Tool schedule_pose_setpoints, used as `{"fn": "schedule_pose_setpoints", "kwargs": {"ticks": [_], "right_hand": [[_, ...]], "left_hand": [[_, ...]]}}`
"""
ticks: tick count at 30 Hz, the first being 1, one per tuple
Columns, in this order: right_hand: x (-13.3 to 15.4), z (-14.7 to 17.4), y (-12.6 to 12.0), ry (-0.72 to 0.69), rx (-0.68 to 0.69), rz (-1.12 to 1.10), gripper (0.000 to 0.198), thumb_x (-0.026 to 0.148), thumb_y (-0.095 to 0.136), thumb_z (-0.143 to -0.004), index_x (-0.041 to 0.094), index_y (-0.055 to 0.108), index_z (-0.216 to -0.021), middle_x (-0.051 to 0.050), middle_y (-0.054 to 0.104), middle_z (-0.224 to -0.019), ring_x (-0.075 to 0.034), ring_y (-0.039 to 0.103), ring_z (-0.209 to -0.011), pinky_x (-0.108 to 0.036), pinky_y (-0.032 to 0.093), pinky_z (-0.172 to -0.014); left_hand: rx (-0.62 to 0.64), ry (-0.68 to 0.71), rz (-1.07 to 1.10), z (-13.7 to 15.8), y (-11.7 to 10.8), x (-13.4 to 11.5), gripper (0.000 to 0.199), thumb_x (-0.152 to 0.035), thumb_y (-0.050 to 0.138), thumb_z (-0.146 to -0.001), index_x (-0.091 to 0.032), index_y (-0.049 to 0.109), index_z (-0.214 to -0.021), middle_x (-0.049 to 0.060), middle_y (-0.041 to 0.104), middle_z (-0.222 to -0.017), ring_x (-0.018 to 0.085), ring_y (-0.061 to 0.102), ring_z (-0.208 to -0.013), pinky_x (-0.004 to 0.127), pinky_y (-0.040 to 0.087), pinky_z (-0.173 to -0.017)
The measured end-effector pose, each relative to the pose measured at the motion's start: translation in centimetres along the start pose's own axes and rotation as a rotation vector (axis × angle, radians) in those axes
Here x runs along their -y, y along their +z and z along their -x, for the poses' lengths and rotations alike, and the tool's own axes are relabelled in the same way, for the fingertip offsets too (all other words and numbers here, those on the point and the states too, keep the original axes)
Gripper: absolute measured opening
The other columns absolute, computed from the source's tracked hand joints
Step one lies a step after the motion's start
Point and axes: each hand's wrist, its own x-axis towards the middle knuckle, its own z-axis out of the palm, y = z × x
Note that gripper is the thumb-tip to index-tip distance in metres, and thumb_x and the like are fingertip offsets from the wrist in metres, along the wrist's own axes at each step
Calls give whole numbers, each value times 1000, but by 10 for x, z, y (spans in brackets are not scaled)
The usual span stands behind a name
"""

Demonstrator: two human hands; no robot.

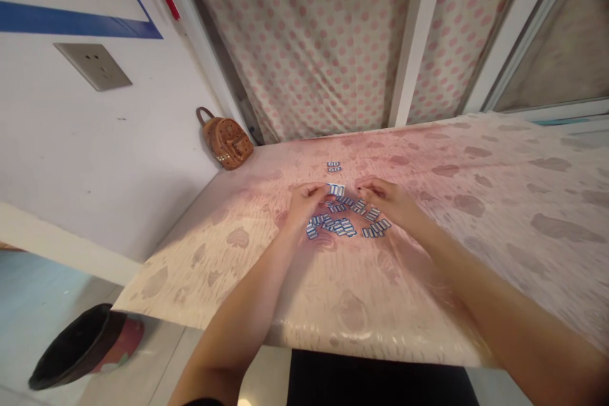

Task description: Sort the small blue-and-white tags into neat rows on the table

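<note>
My left hand (pixel 307 201) pinches a small white card with blue stripes (pixel 337 189) between thumb and fingers, raised just over the table. To its right, my right hand (pixel 384 195) is closed in a pinch. A tiny dark spot shows at its fingertips; whether it holds anything I cannot make out. Below and between the hands lie several scattered blue-and-white striped pieces (pixel 345 227), some overlapping. A small neat group of similar pieces (pixel 333 167) sits farther back, beyond the left hand. The print on the pieces is too small to read.
A patterned tablecloth (pixel 352 311) covers the table. A brown mini backpack (pixel 229 143) stands at the far left corner against the wall. Polka-dot curtains (pixel 323 44) hang behind the table. On the floor at left is a dark-rimmed bin (pixel 111 346).
</note>
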Motion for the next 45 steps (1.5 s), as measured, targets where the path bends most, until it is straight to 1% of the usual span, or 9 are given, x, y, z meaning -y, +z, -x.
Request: {"fn": "schedule_pose_setpoints", "kwargs": {"ticks": [7, 10, 15, 19, 24, 35, 40, 42, 45], "right_hand": [[-2, 2, 12, 37, -7, -145, 18, 39, 64, -74, 21, 62, -75, -1, 63, -69, -16, 58, -63, -31, 46, -61], [-2, 2, 7, 40, -86, -101, 14, 35, 61, -75, 21, 60, -73, 0, 62, -67, -16, 57, -62, -30, 44, -60], [2, 0, -4, 100, -255, -92, 13, 34, 60, -77, 21, 61, -74, -1, 62, -68, -16, 57, -63, -30, 45, -63], [5, 0, -11, 135, -329, -134, 13, 33, 62, -79, 21, 60, -73, -1, 62, -67, -17, 58, -66, -30, 45, -65], [4, -1, -11, 153, -334, -168, 12, 32, 64, -78, 22, 60, -73, 0, 60, -64, -17, 57, -63, -31, 44, -63], [4, -1, -13, 136, -353, -138, 23, 45, 65, -77, 23, 59, -73, 0, 59, -63, -17, 57, -63, -30, 44, -61], [4, -1, -14, 136, -365, -137, 17, 39, 64, -79, 23, 59, -72, -1, 60, -65, -18, 57, -64, -31, 45, -62], [5, 0, -14, 137, -362, -127, 17, 38, 64, -80, 24, 58, -72, -1, 60, -65, -18, 58, -64, -31, 45, -63], [6, -1, -15, 144, -350, -121, 19, 40, 64, -80, 24, 57, -72, -1, 60, -65, -18, 58, -64, -31, 46, -63]], "left_hand": [[116, 165, -182, 1, 19, 13, 26, -38, 70, -80, -13, 76, -87, 6, 74, -81, 15, 65, -70, 23, 48, -61], [76, 265, -320, -6, 9, 15, 26, -37, 66, -84, -14, 77, -92, 7, 76, -90, 17, 67, -79, 25, 51, -71], [-140, 309, -842, -20, -18, 19, 18, -29, 66, -84, -19, 78, -92, 7, 75, -93, 20, 66, -88, 32, 51, -85], [-50, 391, -1035, -25, -23, 26, 31, -32, 69, -83, -23, 75, -112, 8, 70, -114, 22, 60, -113, 37, 42, -106], [117, 378, -1094, -26, -15, 33, 37, -37, 65, -87, -30, 70, -123, 6, 61, -133, 24, 43, -135, 40, 34, -115], [-130, 328, -1096, -28, -32, 26, 33, -15, 60, -82, -25, 76, -109, 8, 69, -118, 25, 53, -119, 39, 39, -107], [-219, 224, -1049, -22, -44, 10, 24, -15, 57, -80, -18, 77, -92, 9, 73, -95, 21, 63, -91, 32, 47, -84], [-122, 173, -936, -16, -46, 1, 15, -22, 61, -80, -17, 75, -83, 6, 71, -80, 18, 62, -77, 28, 46, -73], [200, 178, -775, -6, -42, -8, 19, -34, 72, -75, -16, 73, -80, 4, 70, -77, 16, 61, -73, 25, 45, -68]]}}
